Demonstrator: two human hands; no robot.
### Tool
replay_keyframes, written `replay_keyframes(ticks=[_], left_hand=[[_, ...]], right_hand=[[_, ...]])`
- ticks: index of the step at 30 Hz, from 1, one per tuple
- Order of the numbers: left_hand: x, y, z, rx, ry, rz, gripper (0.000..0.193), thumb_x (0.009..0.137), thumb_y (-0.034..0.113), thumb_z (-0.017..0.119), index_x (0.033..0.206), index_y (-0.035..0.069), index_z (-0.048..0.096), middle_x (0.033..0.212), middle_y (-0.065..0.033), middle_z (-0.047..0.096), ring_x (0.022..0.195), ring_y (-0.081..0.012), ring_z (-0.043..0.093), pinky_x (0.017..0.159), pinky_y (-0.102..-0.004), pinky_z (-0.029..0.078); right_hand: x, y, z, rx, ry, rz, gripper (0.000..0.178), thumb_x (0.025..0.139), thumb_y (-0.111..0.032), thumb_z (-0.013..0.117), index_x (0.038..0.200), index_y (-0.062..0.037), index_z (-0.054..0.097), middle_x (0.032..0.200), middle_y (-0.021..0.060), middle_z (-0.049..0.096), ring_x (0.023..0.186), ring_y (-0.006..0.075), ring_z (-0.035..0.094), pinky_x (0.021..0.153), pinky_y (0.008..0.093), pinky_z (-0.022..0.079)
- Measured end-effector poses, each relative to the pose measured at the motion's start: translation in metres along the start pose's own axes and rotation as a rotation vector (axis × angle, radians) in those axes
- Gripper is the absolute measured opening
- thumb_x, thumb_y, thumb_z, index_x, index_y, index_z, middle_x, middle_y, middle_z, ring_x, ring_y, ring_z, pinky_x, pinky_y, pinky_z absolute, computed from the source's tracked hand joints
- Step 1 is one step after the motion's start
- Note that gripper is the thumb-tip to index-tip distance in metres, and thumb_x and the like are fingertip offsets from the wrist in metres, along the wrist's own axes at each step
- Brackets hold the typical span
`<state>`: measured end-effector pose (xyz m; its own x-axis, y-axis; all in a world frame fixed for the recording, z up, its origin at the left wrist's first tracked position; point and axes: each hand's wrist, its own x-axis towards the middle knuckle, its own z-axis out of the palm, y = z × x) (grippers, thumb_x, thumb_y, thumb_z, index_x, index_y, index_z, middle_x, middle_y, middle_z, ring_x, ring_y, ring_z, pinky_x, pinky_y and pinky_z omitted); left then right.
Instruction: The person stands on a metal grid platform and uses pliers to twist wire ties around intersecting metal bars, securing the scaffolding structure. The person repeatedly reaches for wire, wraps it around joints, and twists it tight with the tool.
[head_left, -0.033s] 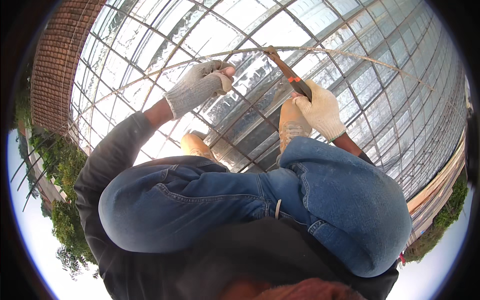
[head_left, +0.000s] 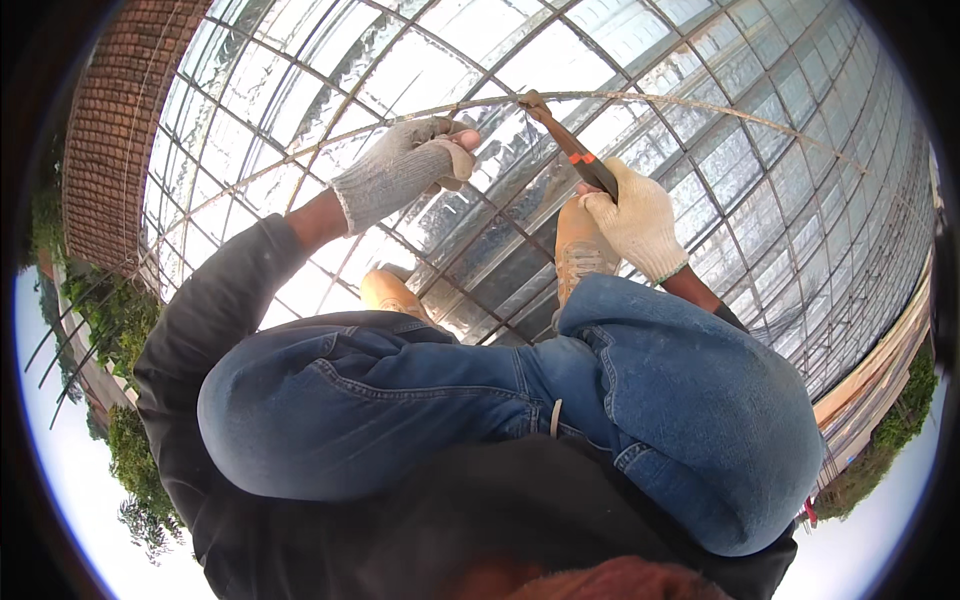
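Note:
My right hand [head_left: 640,222], in a cream knit glove, is wrapped round the handles of a pair of pincers [head_left: 562,137], which are brown with an orange band. The pincers' head is at a long, rusty rebar [head_left: 660,100] that crosses a grid of steel bars; whether the jaws grip anything is too small to tell. To the left, my left hand [head_left: 400,168], in a worn grey glove with a bare fingertip showing, is closed just below the same rebar. Its fingers are curled with the thumb pressed against them; anything between them is hidden.
Shiny corrugated metal sheeting [head_left: 560,45] lies under the rebar grid [head_left: 480,190]. My tan boots [head_left: 583,245] stand on the grid between my bent knees. A brick-red tiled roof [head_left: 120,130] is at the far left, and bar ends [head_left: 75,345] stick out over greenery.
The pincers' head has shifted slightly left along the rebar, with my right hand moving a little. My left hand has moved slightly to the right.

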<state>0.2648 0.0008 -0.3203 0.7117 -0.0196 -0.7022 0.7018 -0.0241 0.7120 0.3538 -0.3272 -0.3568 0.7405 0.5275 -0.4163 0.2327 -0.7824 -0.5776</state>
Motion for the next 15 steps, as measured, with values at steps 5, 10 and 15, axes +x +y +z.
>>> replay_keyframes(ticks=[5, 10, 15], left_hand=[[0.038, 0.076, 0.026, 0.201, -0.143, -0.1, 0.042, 0.103, 0.032, 0.078, 0.129, 0.0, 0.075, 0.101, -0.0089, 0.079, 0.083, -0.0139, 0.077, 0.07, -0.0262, 0.062], [0.061, 0.062, 0.044, 0.123, -0.108, -0.12, 0.031, 0.104, 0.026, 0.072, 0.123, 0.001, 0.075, 0.102, -0.0127, 0.081, 0.084, -0.019, 0.081, 0.074, -0.0321, 0.068], [0.069, 0.039, 0.041, 0.084, -0.138, -0.178, 0.024, 0.102, 0.022, 0.075, 0.114, 0.002, 0.076, 0.094, -0.011, 0.079, 0.073, -0.0171, 0.076, 0.064, -0.0297, 0.062]], right_hand=[[-0.008, -0.015, -0.007, 0.155, 0.031, 0.02, 0.033, 0.099, -0.034, 0.078, 0.119, -0.0089, 0.076, 0.098, 0.0197, 0.082, 0.093, 0.0395, 0.08, 0.082, 0.0499, 0.06], [-0.009, -0.004, 0.004, 0.39, 0.006, 0.029, 0.048, 0.105, -0.032, 0.07, 0.148, -0.0106, 0.069, 0.103, 0.0253, 0.081, 0.1, 0.0418, 0.08, 0.091, 0.0491, 0.06], [-0.024, 0.002, -0.026, 0.326, -0.234, 0.135, 0.057, 0.106, -0.028, 0.063, 0.159, -0.0052, 0.061, 0.121, 0.0321, 0.078, 0.113, 0.0463, 0.077, 0.103, 0.0506, 0.057]])
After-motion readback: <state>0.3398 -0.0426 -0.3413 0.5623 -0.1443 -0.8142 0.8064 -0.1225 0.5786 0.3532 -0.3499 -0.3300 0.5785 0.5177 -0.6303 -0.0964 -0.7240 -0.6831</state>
